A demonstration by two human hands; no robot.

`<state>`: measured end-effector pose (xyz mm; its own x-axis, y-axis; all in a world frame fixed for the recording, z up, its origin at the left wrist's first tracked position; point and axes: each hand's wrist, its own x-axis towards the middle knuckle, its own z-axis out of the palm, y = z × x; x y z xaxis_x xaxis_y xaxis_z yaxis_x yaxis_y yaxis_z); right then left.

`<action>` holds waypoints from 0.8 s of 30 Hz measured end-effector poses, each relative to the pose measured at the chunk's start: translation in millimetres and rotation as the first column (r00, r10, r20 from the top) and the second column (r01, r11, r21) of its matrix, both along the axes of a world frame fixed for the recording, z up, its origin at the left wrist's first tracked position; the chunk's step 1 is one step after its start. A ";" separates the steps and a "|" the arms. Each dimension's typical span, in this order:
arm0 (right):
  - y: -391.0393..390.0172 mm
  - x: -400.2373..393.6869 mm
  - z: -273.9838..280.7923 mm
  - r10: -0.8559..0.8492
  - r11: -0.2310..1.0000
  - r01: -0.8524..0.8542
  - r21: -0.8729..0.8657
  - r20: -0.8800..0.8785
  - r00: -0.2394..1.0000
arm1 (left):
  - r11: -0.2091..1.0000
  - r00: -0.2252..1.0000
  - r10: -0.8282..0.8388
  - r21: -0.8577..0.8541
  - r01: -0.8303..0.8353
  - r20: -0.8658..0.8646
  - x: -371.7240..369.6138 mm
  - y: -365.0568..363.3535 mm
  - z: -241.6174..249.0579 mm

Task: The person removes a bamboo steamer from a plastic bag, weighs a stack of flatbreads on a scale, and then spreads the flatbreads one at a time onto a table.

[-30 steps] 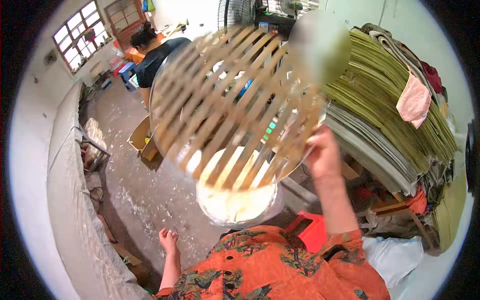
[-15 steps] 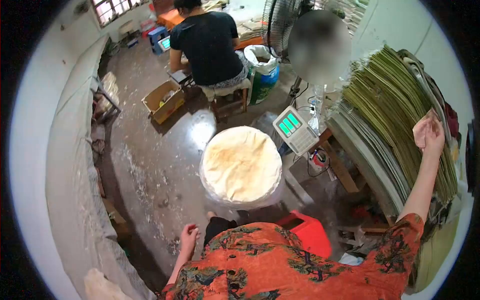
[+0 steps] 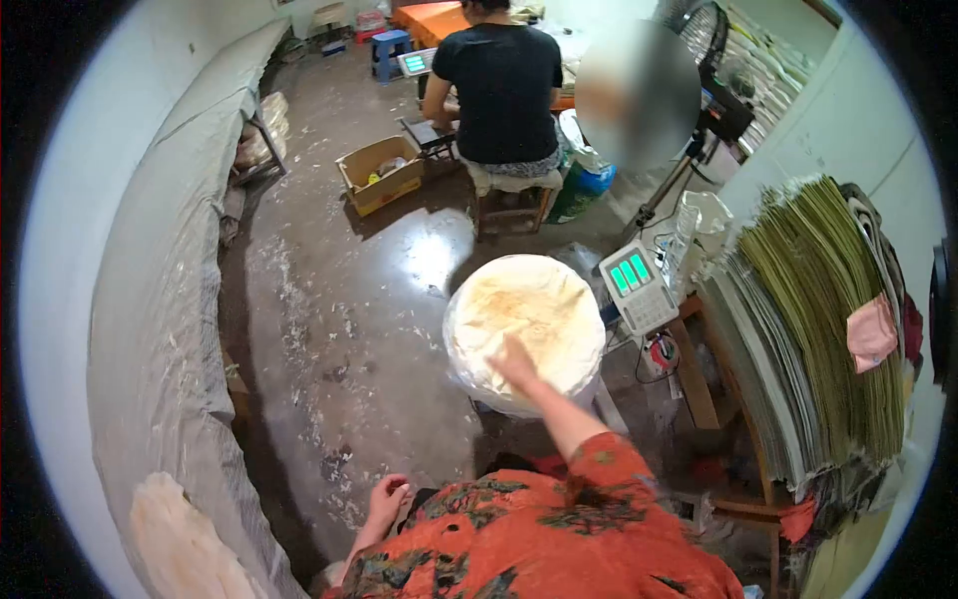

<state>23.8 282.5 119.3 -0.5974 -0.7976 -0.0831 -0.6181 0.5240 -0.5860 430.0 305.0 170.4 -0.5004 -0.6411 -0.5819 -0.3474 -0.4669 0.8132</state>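
A round tub (image 3: 461, 371) stands in front of me, lined with white wrapping and topped by a wrinkled cream-coloured sheet (image 3: 539, 304). My right hand (image 3: 514, 364) reaches over its near side and touches or hovers just above the sheet; motion blurs its fingers. Low beside my body, my left hand (image 3: 387, 499) hangs with loosely curled fingers, and I see nothing in it. A folded pink cloth (image 3: 872, 334) lies on the tall stack of greenish and grey sheets (image 3: 803, 319) at the right.
A scale display with green digits (image 3: 639, 288) stands right of the tub. Ahead, a co-worker in black (image 3: 499, 95) sits on a stool near a cardboard box (image 3: 382, 172). A fan (image 3: 704, 40) stands beyond. A grey-covered bench (image 3: 165, 299) runs along the left wall.
My right hand has let go of the pink cloth, leaving it on the stack, and swung left to the tub. My left hand stays low. The view has shifted.
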 end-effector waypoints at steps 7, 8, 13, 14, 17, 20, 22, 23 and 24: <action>24.2 163.9 -31.4 0.602 0.784 -0.434 0.444 -0.374 0.705 | 0.918 0.900 0.393 -0.126 -0.375 0.188 163.2 55.4 -18.9; 25.2 164.6 -43.2 0.616 0.774 -0.445 0.450 -0.372 0.695 | 0.889 0.864 0.457 -0.105 -0.445 0.211 182.2 71.8 -17.1; 20.8 141.9 -45.1 0.428 0.664 -0.346 0.663 0.042 0.903 | 0.866 0.836 0.499 -0.108 -0.487 0.230 318.5 148.6 -103.1; 19.0 138.6 -45.9 0.440 0.643 -0.342 0.686 0.035 0.897 | 0.780 0.777 0.598 0.081 -0.620 0.195 324.8 155.5 -103.4; -12.3 141.2 -29.3 0.649 0.304 -0.680 0.667 0.378 0.660 | 0.782 0.759 0.604 0.007 -0.624 0.245 274.7 148.6 -48.0; -44.3 130.8 15.1 0.574 0.784 -0.557 0.272 0.022 0.819 | 0.673 0.631 0.722 -0.077 -0.736 0.285 235.4 169.4 9.4; -72.8 106.7 37.8 0.309 0.908 -0.353 -0.226 -0.209 0.928 | 0.565 0.533 0.794 -0.029 -0.825 0.291 234.0 200.8 -10.0; -72.3 60.1 -6.2 0.156 0.907 -0.124 -0.402 0.046 0.987 | 0.545 0.522 0.787 0.028 -0.838 0.329 234.7 214.1 -12.1; -71.6 56.6 1.3 0.141 0.974 -0.162 -0.161 -0.132 0.981 | 0.458 0.428 0.841 -0.014 -0.889 0.330 231.2 223.0 -3.9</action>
